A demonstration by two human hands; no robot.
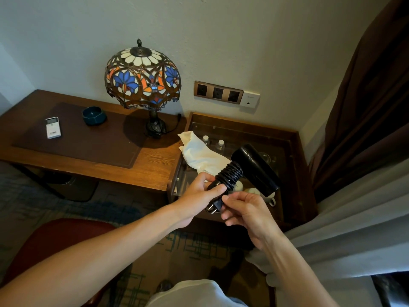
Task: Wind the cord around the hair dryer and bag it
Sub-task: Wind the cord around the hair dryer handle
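Note:
A black hair dryer [254, 167] is held in the air over the glass-topped cabinet, barrel pointing down to the right. Its black cord [230, 173] lies in tight coils around the handle. My left hand [199, 196] grips the lower end of the handle, thumb pressed on the last coils. My right hand [245, 209] pinches the two-pin plug [215, 206] just below the handle. A cream cloth bag [199, 151] lies crumpled behind the dryer, across the desk edge and cabinet top.
A stained-glass lamp [142, 78] stands on the wooden desk [155, 169], with a remote [53, 127] and a dark bowl [94, 115] to its left. Wall sockets [218, 92] sit above the cabinet [294, 173]. Curtains [365, 151] hang at right; a red chair [55, 240] is below left.

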